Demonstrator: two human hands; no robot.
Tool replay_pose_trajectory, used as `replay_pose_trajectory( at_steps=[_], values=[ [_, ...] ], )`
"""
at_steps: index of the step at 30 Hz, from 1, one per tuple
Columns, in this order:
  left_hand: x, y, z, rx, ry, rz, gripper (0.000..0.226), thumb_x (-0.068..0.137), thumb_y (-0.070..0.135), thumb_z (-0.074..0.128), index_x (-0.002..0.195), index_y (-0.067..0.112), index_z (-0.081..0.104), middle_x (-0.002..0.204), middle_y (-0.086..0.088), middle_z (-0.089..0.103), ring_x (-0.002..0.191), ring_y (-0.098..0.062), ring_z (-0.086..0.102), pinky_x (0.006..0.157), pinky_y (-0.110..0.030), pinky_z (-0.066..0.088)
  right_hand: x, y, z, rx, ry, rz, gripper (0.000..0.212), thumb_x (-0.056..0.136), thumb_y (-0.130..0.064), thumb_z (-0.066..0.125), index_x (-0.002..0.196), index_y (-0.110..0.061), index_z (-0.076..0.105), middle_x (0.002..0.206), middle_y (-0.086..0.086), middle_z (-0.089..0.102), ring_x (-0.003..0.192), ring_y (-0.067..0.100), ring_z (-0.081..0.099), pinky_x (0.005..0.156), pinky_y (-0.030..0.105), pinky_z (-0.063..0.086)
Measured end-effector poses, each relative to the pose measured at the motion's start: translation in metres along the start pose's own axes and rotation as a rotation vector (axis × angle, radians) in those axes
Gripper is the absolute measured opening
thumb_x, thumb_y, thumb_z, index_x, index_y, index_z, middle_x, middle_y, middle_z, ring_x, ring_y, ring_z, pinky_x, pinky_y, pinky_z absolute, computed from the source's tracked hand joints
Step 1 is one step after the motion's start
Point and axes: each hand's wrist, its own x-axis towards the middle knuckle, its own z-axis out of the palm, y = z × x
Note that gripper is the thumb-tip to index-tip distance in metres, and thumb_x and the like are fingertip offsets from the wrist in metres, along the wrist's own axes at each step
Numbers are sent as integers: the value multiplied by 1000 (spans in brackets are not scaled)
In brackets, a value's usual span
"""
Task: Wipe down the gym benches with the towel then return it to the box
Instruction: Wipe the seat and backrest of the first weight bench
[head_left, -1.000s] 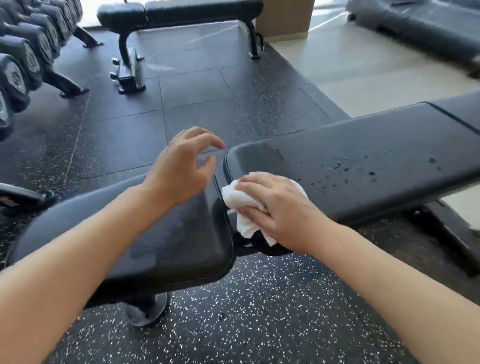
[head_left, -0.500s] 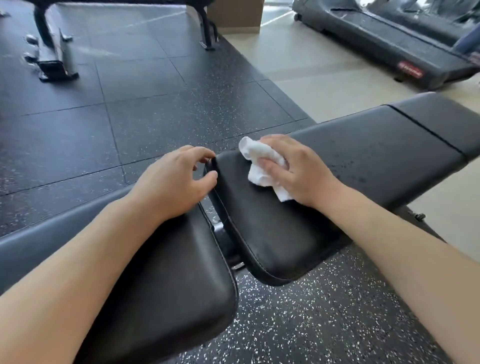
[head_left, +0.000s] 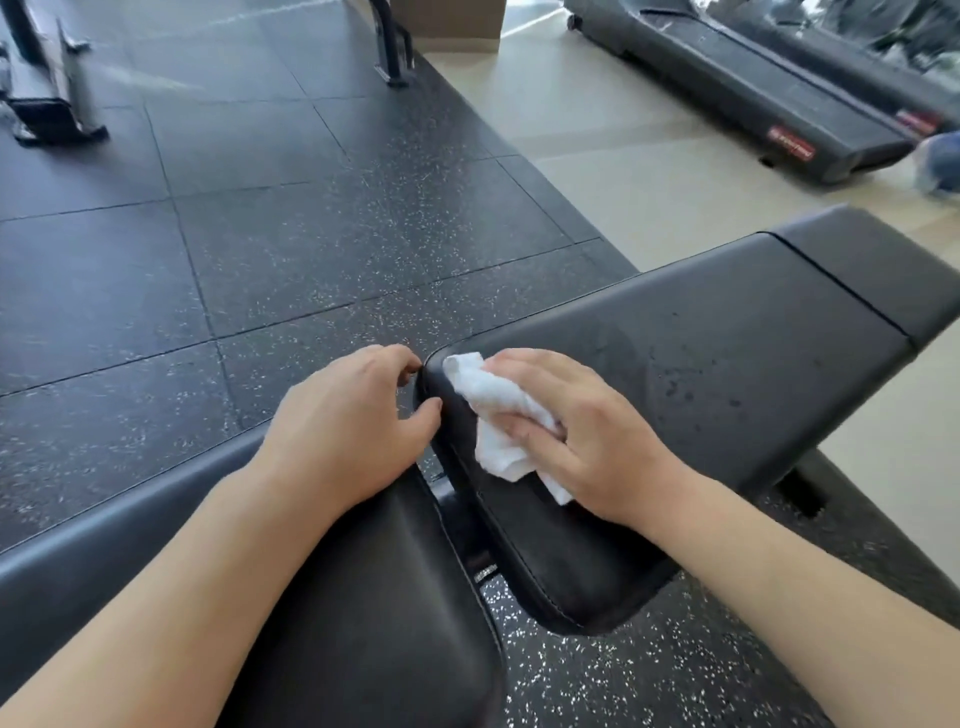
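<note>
Towel (head_left: 501, 415), white and soft, lies bunched in crumpled folds on the rounded near corner of the long bench pad (head_left: 727, 374), a smooth black vinyl cushion with a stitched seam and a few dark droplets. Right hand (head_left: 582, 441) presses it flat, fingers (head_left: 524, 431) curled over the cloth, which spills out ahead of the fingertips and below the palm. Left hand (head_left: 348, 426) rests on the neighbouring seat pad (head_left: 363, 623), fingers bent round the long pad's edge. Speckled rubber floor tiles (head_left: 260, 234) lie beyond.
</note>
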Motion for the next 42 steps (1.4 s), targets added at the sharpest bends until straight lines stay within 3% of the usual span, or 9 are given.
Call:
replay_pose_trajectory(
  at_steps=[6, 9, 14, 18, 21, 26, 31, 36, 42],
  values=[
    [16, 10, 1, -38, -8, -24, 28, 91, 53, 56, 107, 31, 64, 101, 12, 68, 100, -21, 65, 86, -42, 54, 38, 73, -44, -31, 121, 338, 13, 107, -26, 57, 114, -24, 67, 107, -6, 68, 95, 17, 61, 100, 47, 49],
    [15, 13, 2, -13, 20, -39, 30, 91, 56, 55, 106, 33, 65, 99, 13, 68, 98, -20, 66, 82, -39, 54, 67, 80, -30, -114, 115, 398, 26, 103, -37, 55, 119, -21, 70, 117, 1, 69, 109, 25, 62, 100, 47, 48],
    [5, 13, -14, -40, 77, -31, 29, 85, 59, 65, 102, 35, 66, 98, 16, 66, 96, -15, 67, 80, -38, 53, 100, 27, 11, -155, -26, 202, 45, 97, -58, 46, 96, -20, 70, 93, -5, 67, 96, 23, 61, 86, 38, 42],
    [-11, 13, -23, -124, 203, 60, 19, 83, 54, 72, 93, 39, 66, 92, 19, 62, 79, -6, 62, 65, -32, 50, 97, -1, 32, -101, -119, -39, 48, 100, -62, 40, 111, -27, 71, 101, -10, 68, 98, 14, 60, 92, 32, 41],
    [-16, 21, -18, -170, 151, 232, 23, 84, 49, 68, 105, 40, 67, 110, 23, 63, 99, -4, 60, 78, -24, 52, 97, 22, 15, -26, -210, -42, 37, 104, -53, 48, 123, -29, 68, 108, -12, 68, 105, 12, 61, 96, 35, 45],
    [-15, 21, 5, -56, -127, 409, 50, 89, 60, 57, 134, 39, 61, 149, 14, 51, 146, -15, 43, 116, -49, 42, 94, 88, -42, -100, -97, 225, 32, 99, -43, 52, 111, -22, 72, 91, -17, 62, 91, 13, 60, 88, 42, 48],
    [-7, 15, 12, -62, -146, 387, 52, 84, 61, 56, 129, 36, 67, 150, 4, 55, 144, -24, 49, 107, -53, 51, 97, 94, -36, -127, -66, 241, 33, 99, -37, 52, 110, -15, 74, 99, -5, 69, 96, 21, 63, 91, 48, 49],
    [-5, 28, 20, 3, -101, 449, 57, 75, 66, 49, 117, 35, 72, 148, 2, 60, 135, -29, 60, 93, -60, 58, 101, 70, -10, -79, -146, 40, 28, 104, -40, 50, 114, -24, 71, 105, -16, 65, 99, 13, 62, 92, 41, 47],
    [-4, 26, 20, 11, -99, 460, 56, 76, 68, 62, 122, 38, 69, 149, 6, 59, 140, -25, 55, 100, -58, 55, 111, 97, -26, -53, -269, 33, 29, 104, -42, 50, 117, -25, 69, 102, -15, 67, 99, 14, 64, 88, 40, 50]
  ],
)
